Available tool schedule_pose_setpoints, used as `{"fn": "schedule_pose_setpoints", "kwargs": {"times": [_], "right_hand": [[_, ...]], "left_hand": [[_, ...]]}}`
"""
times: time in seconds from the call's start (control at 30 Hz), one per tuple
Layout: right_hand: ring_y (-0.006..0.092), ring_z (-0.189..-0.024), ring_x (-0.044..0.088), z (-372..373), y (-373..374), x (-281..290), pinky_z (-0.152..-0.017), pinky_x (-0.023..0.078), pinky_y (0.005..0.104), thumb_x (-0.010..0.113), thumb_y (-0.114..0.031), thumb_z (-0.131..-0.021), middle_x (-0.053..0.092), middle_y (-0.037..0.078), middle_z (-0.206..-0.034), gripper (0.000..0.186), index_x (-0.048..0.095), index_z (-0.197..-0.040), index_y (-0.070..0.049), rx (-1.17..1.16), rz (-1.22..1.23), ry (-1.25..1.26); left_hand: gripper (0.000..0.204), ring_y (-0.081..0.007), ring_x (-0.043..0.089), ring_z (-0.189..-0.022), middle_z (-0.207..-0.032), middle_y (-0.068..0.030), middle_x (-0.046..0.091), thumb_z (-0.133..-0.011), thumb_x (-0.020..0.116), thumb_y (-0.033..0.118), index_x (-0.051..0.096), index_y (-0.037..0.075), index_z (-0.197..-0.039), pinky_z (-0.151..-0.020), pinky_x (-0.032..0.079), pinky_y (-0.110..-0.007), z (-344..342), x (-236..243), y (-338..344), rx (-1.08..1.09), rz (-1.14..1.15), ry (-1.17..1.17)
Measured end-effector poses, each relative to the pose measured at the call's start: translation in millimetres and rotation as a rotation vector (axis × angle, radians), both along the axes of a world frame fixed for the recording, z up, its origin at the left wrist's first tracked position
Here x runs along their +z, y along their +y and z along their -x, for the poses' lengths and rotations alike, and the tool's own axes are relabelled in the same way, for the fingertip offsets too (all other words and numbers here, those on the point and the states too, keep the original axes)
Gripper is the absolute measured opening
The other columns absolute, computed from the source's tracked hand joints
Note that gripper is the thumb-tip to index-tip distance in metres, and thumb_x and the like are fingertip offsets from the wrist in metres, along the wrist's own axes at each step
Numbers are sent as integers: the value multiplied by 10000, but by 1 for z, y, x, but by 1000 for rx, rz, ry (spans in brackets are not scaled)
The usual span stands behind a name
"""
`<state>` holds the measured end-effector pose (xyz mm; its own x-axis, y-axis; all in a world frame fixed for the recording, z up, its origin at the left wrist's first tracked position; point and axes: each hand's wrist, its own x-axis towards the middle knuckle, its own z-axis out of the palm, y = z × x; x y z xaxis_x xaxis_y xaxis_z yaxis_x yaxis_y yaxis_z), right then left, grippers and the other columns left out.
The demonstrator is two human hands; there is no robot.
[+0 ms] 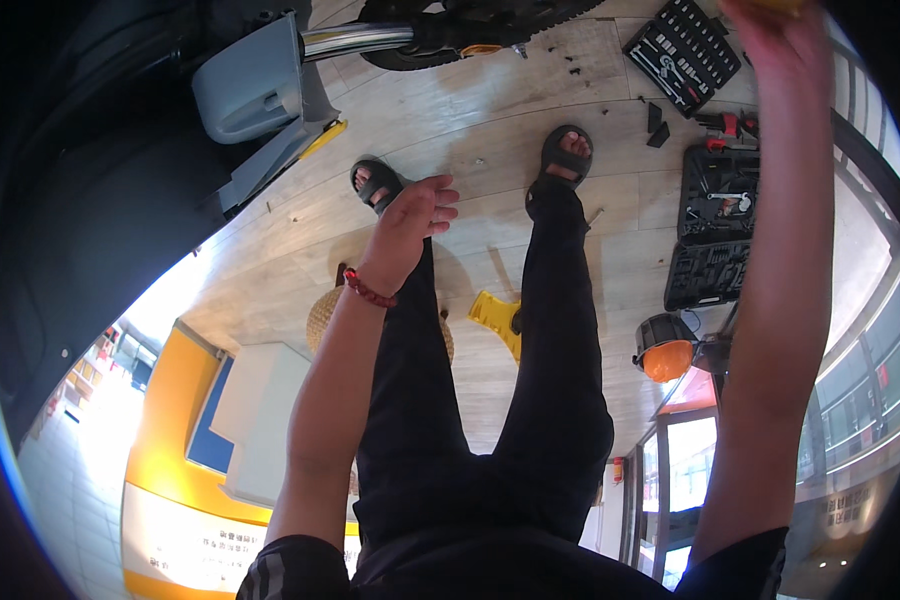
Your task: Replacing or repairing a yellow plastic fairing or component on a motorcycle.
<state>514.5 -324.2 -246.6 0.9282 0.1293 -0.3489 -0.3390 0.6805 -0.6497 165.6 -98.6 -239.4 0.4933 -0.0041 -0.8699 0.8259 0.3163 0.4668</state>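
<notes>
My left hand (417,222) hangs in front of my left leg, a red bead bracelet (370,290) on its wrist. Its fingers are stretched out and nothing lies in them. My right hand (782,35) is raised at the upper right, cut off by the picture's top edge. A bit of something yellow-orange shows at its upper end, but its fingers are too hidden to read. Up and to the left of my left hand is a grey plastic panel (250,85) on a dark body, with a bundle of cables (358,40) running from it toward a black tyre (410,58).
Beside my right arm, an open socket set case (682,55) and a black tool case (715,225) lie on the wood floor. Near them sits a black-and-orange round object (665,350). A yellow piece (495,315) is between my legs; a woven seat (322,318) stands behind my left arm.
</notes>
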Motion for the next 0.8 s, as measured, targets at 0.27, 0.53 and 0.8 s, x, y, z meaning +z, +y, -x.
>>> {"fn": "schedule_pose_setpoints", "kwargs": {"times": [0.27,0.53,0.8], "right_hand": [[215,-1172,510,25,92,8,-1002,389,362,422,-417,-981,564,76,-1245,455,506,-1250,-60,26,-93,-21],[216,-1178,503,77,141,-12,-1005,379,343,392,-379,-1000,548,90,-1262,447,479,-1270,-33,90,-129,154],[227,-1158,516,66,125,-36,-989,400,352,377,-371,-1005,552,100,-1232,448,465,-1267,-18,136,-148,169]], "left_hand": [[478,-152,547,-1011,-1140,-73,572,-1010,363,376,453,10,-1304,-907,450,-305,10,-2,2,-2,38,2],[436,-183,591,-956,-1115,-108,575,-997,411,321,453,1,-1292,-837,490,-318,-13,-11,29,155,-93,-15],[528,-355,558,-1075,-1281,-212,450,-963,449,308,280,57,-1396,-910,489,-441,-86,-29,28,630,-333,-31]]}}
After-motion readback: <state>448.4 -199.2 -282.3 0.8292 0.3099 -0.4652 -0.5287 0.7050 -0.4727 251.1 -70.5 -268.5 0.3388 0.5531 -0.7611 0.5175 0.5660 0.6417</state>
